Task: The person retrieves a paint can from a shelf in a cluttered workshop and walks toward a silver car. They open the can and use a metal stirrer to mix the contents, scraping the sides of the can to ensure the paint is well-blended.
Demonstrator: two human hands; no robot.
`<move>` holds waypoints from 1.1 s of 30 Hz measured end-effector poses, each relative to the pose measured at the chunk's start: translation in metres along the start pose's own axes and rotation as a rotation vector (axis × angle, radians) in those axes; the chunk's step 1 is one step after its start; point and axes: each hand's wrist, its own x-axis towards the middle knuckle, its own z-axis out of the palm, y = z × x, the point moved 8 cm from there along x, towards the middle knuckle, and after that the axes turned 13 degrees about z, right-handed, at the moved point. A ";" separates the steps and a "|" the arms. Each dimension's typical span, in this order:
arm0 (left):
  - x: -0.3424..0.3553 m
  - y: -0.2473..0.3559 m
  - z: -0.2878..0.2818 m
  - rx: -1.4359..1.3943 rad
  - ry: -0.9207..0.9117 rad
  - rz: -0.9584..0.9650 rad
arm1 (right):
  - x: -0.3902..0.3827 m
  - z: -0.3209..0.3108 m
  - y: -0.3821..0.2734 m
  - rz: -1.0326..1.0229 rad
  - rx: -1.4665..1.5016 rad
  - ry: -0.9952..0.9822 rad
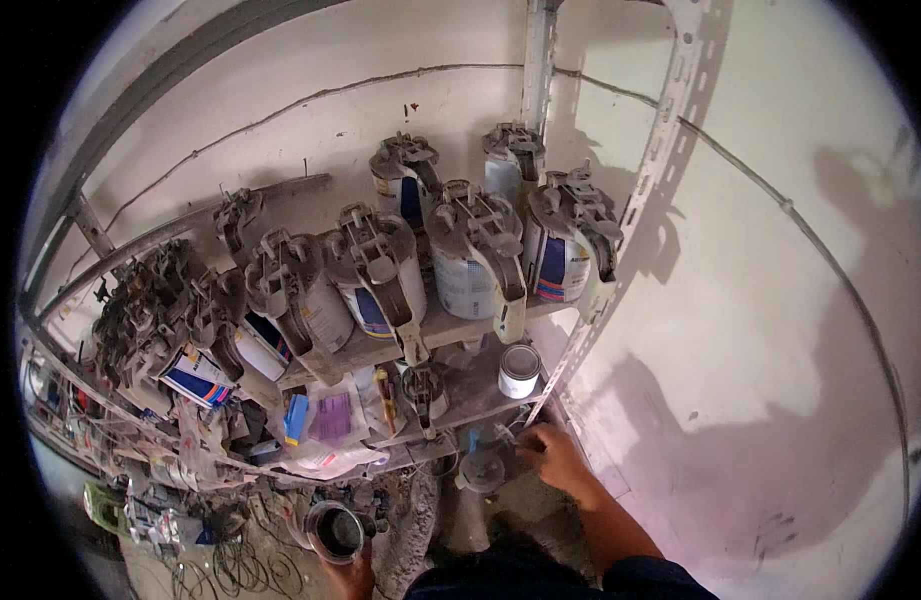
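Note:
Low in the head view, my left hand [350, 572] grips a round metal cup [335, 531] from beneath, its open top facing me. My right hand [550, 455] reaches to the front of the lower shelf, fingers closed around a small light-grey piece [508, 435] that is too small to name. Just left of that hand, below the shelf edge, is a dusty round grey container [480, 470] with a small blue part [474, 440] above it. A closed silver-topped tin [519, 370] sits on the lower shelf above my right hand.
Dusty cans with pouring lids [470, 260] crowd the upper shelf [410, 345]. Packets [330, 415] lie below. A slotted metal post [640, 190] stands beside the white wall [780, 330] at right. Cluttered items and cables [210, 565] cover the floor at lower left.

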 end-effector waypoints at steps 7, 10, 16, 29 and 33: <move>-0.030 0.050 0.025 0.047 0.163 -0.052 | -0.001 0.073 0.036 0.280 0.030 -0.546; -0.058 0.040 -0.005 0.113 0.276 -0.096 | -0.003 0.116 0.017 0.144 0.072 -0.694; -0.104 0.066 -0.060 0.146 0.529 -0.108 | -0.028 0.199 -0.020 -0.245 0.029 -0.815; -0.255 0.121 -0.221 0.432 0.797 0.019 | -0.153 0.343 -0.146 -0.477 -0.190 -0.847; -0.325 0.135 -0.297 0.637 0.833 -0.120 | -0.254 0.400 -0.188 -0.637 -0.172 -0.936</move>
